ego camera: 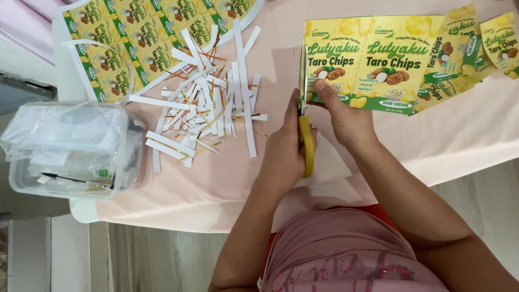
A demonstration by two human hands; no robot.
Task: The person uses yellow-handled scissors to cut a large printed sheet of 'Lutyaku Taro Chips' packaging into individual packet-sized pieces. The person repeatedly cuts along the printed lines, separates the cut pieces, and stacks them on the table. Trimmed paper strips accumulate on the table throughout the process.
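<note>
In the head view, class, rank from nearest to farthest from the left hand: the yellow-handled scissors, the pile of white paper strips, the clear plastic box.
1. Yellow-handled scissors, gripped in the left hand.
2. Pile of white paper strips, up-left on the table.
3. Clear plastic box, far left edge.
</note>
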